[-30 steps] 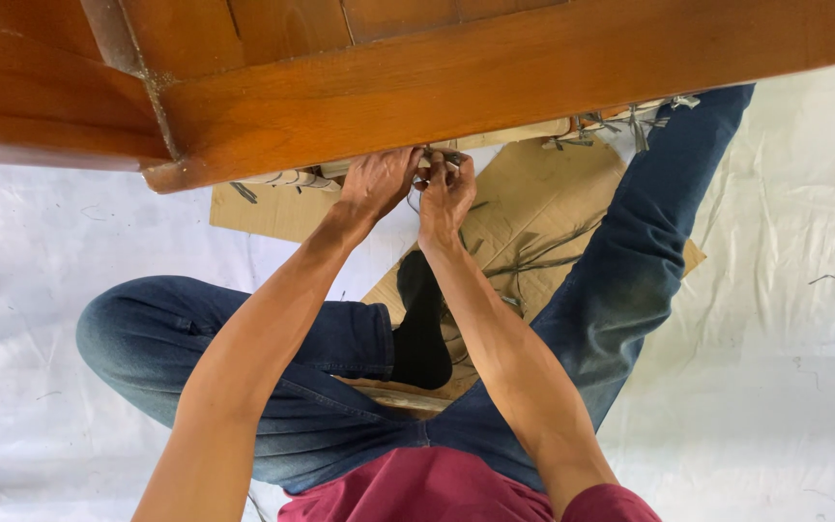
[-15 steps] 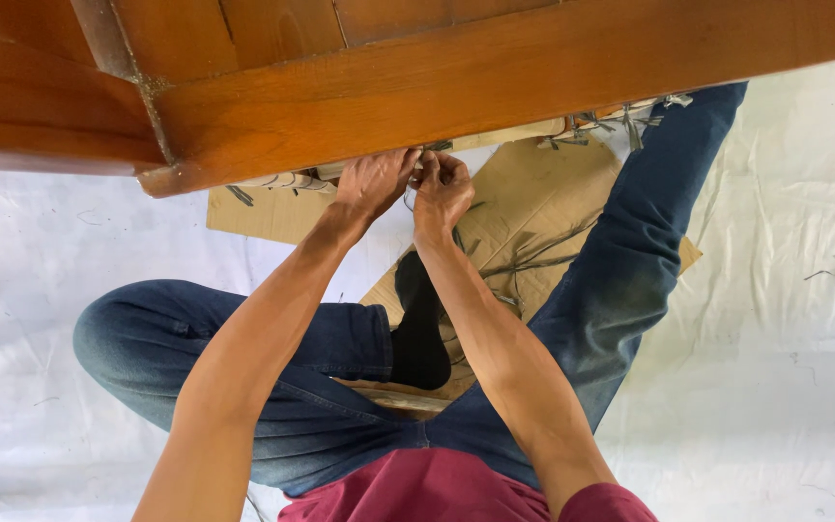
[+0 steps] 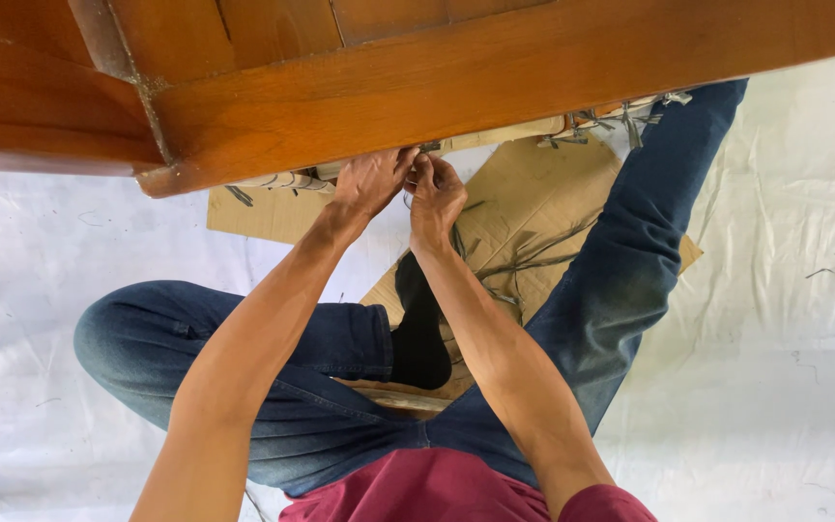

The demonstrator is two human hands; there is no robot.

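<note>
My left hand (image 3: 367,182) and my right hand (image 3: 436,193) are raised together just under the lower edge of a brown wooden furniture frame (image 3: 456,82). Both hands have the fingers closed on a thin dark strand (image 3: 427,153) at that edge. What the fingertips pinch is partly hidden by the wood. Below the hands, loose dark strands (image 3: 533,256) lie on a sheet of brown cardboard (image 3: 533,193).
I sit on a white sheet (image 3: 775,338) in blue jeans (image 3: 630,251), left knee bent, right leg stretched out. A dark sock (image 3: 419,329) rests on the cardboard. More strands (image 3: 620,116) and a pale wound bundle (image 3: 277,181) sit under the frame's edge.
Both hands stay joined at the frame's edge and have shifted slightly up toward the wood. The view has barely moved.
</note>
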